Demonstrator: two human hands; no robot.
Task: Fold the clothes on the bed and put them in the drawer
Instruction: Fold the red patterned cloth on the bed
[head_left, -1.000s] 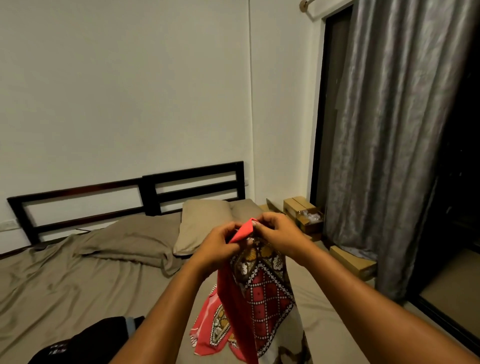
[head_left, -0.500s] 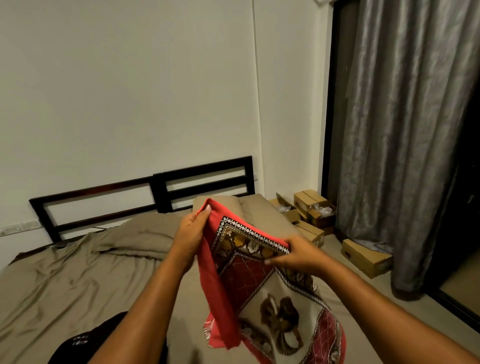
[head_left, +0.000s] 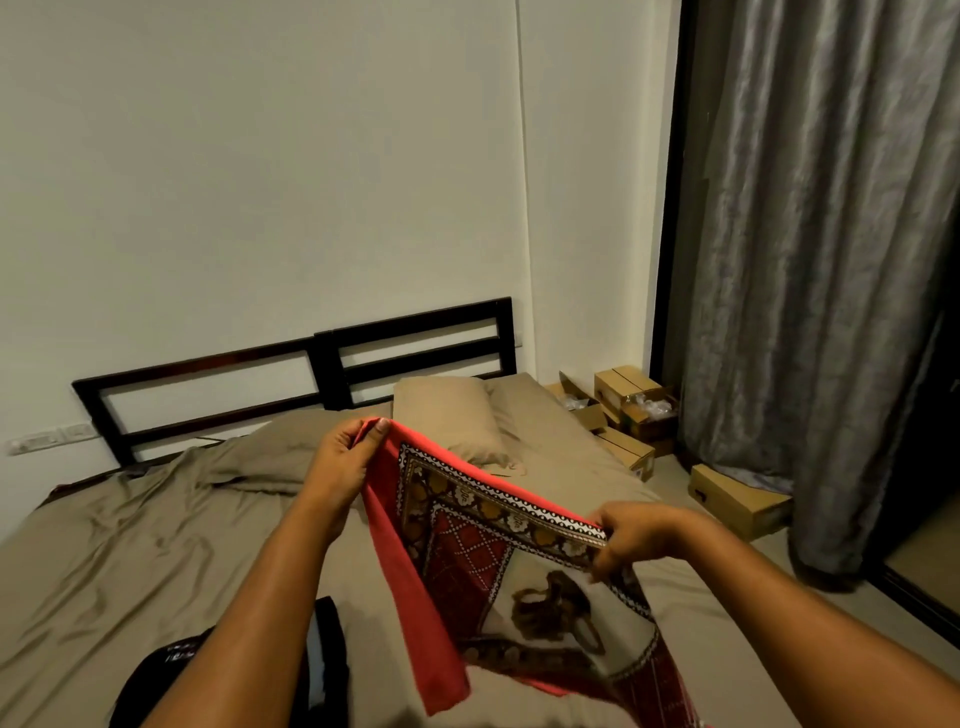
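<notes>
two hands pinch the top hem of the red patterned cloth (head_left: 483, 566), left hand (head_left: 340, 462) at the raised corner and right hand (head_left: 636, 538) along the border, holding it above the bed (head_left: 130, 545), where it looks thin, limp and light, best gripped by corners.

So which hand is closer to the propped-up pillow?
Left. The left hand holds a corner of the cloth near the propped-up pillow; the right hand grips its edge lower, nearer the person.
</notes>
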